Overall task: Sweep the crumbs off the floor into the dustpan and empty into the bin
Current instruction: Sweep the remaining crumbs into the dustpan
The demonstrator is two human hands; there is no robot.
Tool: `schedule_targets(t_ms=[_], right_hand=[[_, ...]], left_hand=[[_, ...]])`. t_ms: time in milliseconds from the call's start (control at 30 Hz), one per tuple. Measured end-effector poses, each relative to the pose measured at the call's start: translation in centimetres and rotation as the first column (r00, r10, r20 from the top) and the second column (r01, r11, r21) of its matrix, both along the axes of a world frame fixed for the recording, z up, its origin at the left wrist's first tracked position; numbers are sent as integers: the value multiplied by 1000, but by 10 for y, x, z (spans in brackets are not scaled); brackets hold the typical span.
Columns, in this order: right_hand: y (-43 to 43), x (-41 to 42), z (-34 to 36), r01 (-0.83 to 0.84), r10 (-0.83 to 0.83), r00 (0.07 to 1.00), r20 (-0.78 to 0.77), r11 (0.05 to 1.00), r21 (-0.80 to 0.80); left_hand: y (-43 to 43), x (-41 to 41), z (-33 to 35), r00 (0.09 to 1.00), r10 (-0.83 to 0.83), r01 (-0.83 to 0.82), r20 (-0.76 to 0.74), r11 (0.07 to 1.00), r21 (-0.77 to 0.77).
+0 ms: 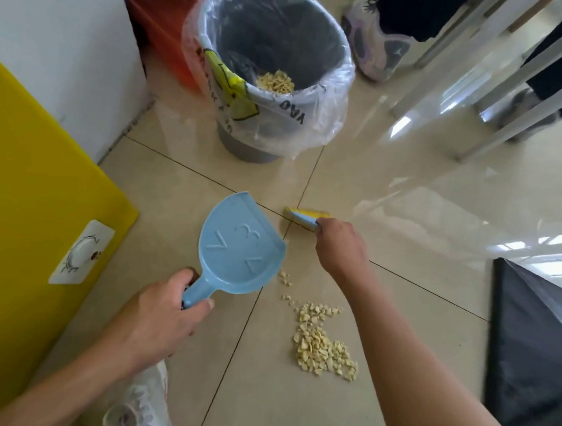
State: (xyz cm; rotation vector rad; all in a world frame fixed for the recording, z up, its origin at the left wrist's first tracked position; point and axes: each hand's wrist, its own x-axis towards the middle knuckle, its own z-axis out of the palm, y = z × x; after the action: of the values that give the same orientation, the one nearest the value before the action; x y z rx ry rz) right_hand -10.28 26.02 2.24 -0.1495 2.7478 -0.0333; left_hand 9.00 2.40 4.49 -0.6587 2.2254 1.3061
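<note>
My left hand (162,317) grips the handle of a light blue dustpan (240,246), held over the floor with its underside facing up. My right hand (340,247) holds a small brush (301,216) with a blue handle and yellow bristles, just right of the dustpan's far end. A pile of pale yellow crumbs (322,343) lies on the beige tiles below my right forearm, with a few scattered toward the dustpan. The grey bin (269,69), lined with a clear plastic bag, stands farther ahead and holds some crumbs at its bottom.
A yellow panel (33,215) with a white fitting stands at the left against a white wall. Another person's shoes (375,39) and white frame legs (500,95) are at the top right. A dark sheet (535,360) lies at the right edge. My own shoe (143,406) is below.
</note>
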Motion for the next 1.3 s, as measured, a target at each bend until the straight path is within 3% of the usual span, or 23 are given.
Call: schedule_targets(t_ms=[200, 333, 433, 567, 633, 700, 767, 833, 1033, 1200, 1300], right_hand=[[18, 81, -9, -187, 186, 982, 42, 982, 29], [52, 135, 2, -205, 184, 962, 202, 975, 90], [67, 150, 19, -181, 166, 971, 170, 980, 78], [57, 133, 41, -11, 7, 1000, -23, 987, -161], [40, 116, 43, 172, -161, 985, 59, 929, -327], [18, 103, 32, 335, -233, 934, 269, 832, -442], [-4, 98, 16, 442, -220, 860, 460, 772, -457], [-14, 97, -3, 497, -232, 807, 543, 764, -412], [45, 91, -26, 543, -430, 813, 392, 802, -249], [76, 88, -1, 719, -565, 685, 460, 624, -305], [51, 63, 4, 787, -541, 616, 572, 425, -447]], left_hand=[[-5, -6, -6, 1000, 2, 0, 25, 997, -76], [-8, -8, -6, 1000, 1, 0, 24, 999, -51], [-9, -6, -7, 999, -3, 4, 34, 999, -49], [-9, -5, -7, 1000, -12, 13, 26, 997, -73], [-9, -8, -6, 1000, -8, 9, 16, 997, -81], [-10, -10, -5, 1000, 8, -8, 6, 996, -86], [-11, -10, -3, 1000, 20, -20, 6, 997, -78], [-11, -9, -3, 1000, 18, -17, 9, 998, -67], [-16, -14, -3, 999, 35, -35, -15, 998, -42], [-14, -14, -4, 1000, 14, -15, -23, 999, -49], [-12, -11, -6, 1000, -4, 3, -11, 998, -57]])
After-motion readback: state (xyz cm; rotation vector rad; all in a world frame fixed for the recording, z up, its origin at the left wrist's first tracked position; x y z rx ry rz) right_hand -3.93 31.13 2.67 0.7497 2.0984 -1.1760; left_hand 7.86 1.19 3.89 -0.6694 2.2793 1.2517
